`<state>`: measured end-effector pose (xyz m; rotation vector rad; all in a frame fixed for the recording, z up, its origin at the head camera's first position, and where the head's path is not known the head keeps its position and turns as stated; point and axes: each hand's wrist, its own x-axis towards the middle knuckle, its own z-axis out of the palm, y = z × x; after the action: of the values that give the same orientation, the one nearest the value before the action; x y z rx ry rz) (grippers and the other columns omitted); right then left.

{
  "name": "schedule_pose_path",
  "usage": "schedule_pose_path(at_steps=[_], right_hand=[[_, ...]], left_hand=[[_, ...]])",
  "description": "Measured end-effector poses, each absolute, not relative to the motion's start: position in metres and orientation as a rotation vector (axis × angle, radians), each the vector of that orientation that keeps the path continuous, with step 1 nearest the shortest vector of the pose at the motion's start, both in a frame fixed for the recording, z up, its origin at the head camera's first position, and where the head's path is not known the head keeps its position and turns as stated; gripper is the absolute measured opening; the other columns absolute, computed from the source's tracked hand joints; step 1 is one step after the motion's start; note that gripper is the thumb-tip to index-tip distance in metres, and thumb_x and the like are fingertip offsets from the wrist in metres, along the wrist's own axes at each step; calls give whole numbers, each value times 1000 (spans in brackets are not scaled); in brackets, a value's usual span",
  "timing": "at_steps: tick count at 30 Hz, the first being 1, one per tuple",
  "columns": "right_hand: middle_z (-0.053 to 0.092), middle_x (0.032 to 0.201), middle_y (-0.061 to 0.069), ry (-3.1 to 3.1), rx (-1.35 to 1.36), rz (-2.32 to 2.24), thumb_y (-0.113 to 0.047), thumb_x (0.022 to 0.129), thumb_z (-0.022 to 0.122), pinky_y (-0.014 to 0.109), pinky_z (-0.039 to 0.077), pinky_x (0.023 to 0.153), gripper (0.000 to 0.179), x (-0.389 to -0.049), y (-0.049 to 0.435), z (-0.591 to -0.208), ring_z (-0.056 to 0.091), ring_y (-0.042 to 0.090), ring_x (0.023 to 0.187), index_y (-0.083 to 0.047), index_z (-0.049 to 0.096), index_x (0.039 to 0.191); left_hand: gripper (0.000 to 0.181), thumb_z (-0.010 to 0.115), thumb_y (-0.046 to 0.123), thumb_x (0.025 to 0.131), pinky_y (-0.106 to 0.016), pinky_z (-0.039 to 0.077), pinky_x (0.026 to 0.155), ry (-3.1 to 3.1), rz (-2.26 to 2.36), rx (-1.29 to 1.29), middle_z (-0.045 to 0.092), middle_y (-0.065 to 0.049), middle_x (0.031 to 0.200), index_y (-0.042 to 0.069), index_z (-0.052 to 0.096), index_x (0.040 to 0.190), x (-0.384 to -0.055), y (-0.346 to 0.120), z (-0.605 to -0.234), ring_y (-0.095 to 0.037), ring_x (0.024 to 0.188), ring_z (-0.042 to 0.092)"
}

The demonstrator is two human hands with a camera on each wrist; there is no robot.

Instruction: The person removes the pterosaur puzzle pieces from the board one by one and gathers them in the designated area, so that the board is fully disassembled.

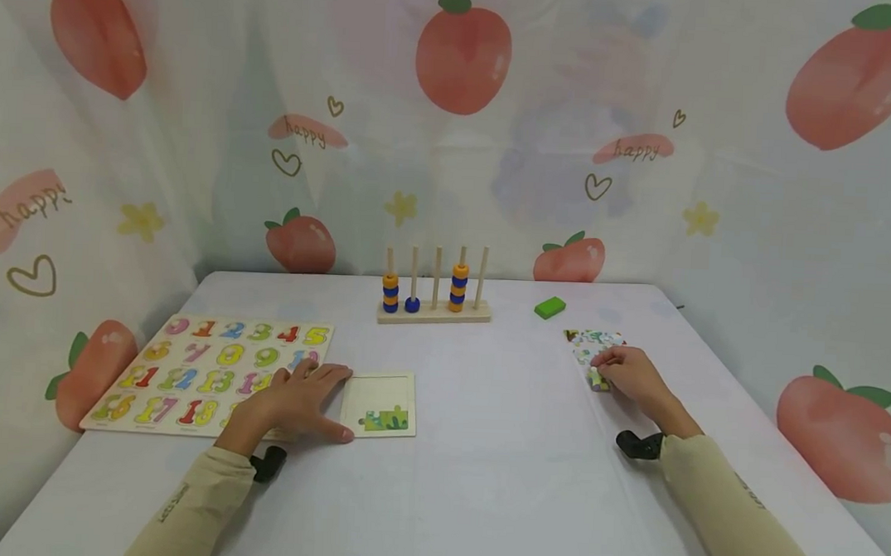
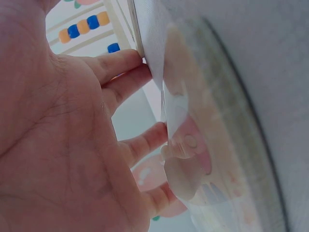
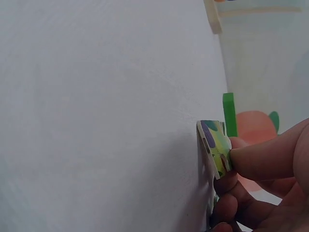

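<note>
My left hand (image 1: 294, 402) spreads its fingers at the left edge of a small square puzzle tray (image 1: 378, 391). Its thumb and forefinger touch that edge, while part of the hand lies over the number board (image 1: 215, 376). A few joined green puzzle pieces (image 1: 385, 419) lie in the tray's lower part. To the right, my right hand (image 1: 635, 382) pinches a green and yellow jigsaw piece (image 3: 216, 145) between thumb and fingers, with the piece tilted just over the table. Several other patterned pieces (image 1: 595, 341) lie beside that hand, partly hidden by it.
At the back of the table (image 1: 481, 495) stands a wooden counting rack (image 1: 435, 315) with orange and blue beads on upright pegs. A green block (image 1: 550, 307) lies to its right. Fruit-printed cloth (image 1: 449, 187) hangs around the table.
</note>
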<state>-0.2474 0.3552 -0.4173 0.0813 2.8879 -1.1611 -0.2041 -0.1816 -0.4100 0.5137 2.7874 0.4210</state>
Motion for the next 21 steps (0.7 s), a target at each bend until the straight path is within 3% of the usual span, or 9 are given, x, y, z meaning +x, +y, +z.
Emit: schedule_pose_path(at_steps=[7,21], right_hand=[[68,109,23,2954,76,-1124,-2,100,59,41,46,82,19,-248,352,-421,57,36,101,10,69,111],[63,119,28,2972,166,-1153,-17,106,60,38,53,76,34,-245,331,-416,60,37,101,9,59,127]], left_hand=[[105,87,62,82,-75,17,119,2788,424,523,39,-13,168,14,43,164,-203,-181,-408,-48,155,20],[106,86,64,80,-76,14,119,2788,475,551,38,-12,168,13,43,163,-207,-185,-416,-49,157,16]])
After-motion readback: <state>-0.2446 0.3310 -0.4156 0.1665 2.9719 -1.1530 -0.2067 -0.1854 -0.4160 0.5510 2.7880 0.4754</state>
